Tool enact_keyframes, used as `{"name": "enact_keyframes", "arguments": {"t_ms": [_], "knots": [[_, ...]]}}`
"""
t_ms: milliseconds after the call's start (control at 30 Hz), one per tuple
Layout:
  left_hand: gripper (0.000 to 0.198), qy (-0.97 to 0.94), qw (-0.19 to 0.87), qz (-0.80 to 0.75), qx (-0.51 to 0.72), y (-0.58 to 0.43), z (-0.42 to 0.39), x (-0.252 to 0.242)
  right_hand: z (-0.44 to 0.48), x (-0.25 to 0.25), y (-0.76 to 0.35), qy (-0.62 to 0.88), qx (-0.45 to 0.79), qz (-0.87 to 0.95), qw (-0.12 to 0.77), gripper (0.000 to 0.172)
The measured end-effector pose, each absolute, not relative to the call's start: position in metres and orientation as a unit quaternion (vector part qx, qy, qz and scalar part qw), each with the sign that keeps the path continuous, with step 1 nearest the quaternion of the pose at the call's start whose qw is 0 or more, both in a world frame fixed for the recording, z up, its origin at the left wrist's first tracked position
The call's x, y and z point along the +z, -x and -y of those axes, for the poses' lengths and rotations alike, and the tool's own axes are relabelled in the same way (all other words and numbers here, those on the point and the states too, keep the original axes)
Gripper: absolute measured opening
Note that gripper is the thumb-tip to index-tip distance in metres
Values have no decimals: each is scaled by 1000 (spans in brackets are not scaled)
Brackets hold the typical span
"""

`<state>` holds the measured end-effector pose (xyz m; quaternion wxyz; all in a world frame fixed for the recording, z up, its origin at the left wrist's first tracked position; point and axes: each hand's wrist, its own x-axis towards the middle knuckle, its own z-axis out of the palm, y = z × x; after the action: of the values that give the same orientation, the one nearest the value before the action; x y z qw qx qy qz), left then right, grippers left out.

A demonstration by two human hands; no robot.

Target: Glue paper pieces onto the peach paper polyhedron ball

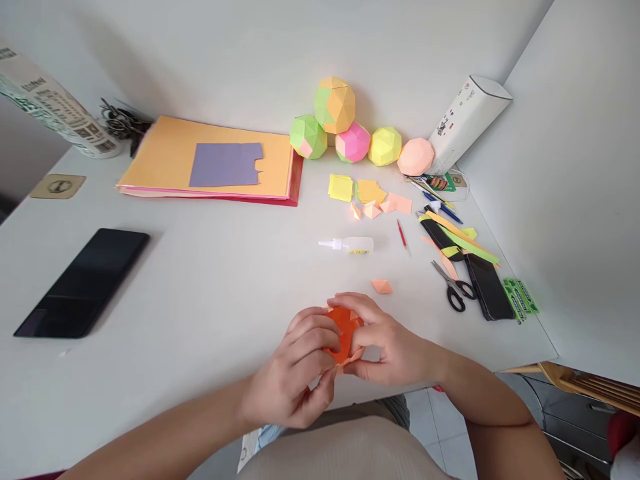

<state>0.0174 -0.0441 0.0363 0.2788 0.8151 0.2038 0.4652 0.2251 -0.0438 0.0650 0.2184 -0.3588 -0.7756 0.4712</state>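
A partly built orange paper ball, hollow with an opening facing up, is held near the table's front edge. My left hand grips its left side, fingers over the rim and thumb below. On the right side, my right hand pinches the paper wall, with some fingers inside the opening. A small folded peach paper piece lies just beyond my hands. Farther back, a white glue bottle rests on its side, its nozzle pointing left.
Finished paper balls are stacked against the wall. Paper sheets and a black tablet lie left. Scissors, a phone, a red pencil and yellow paper pieces lie to the right and back.
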Motion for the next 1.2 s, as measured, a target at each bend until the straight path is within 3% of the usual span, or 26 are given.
{"name": "enact_keyframes", "arguments": {"t_ms": [533, 1200], "knots": [[24, -811, 290, -200, 468, -19, 42, 39, 42, 67, -222, 327, 321, 860, 223, 7], [24, -811, 287, -214, 463, -18, 42, 39, 41, 67, -220, 293, 272, 886, 234, 7]]}}
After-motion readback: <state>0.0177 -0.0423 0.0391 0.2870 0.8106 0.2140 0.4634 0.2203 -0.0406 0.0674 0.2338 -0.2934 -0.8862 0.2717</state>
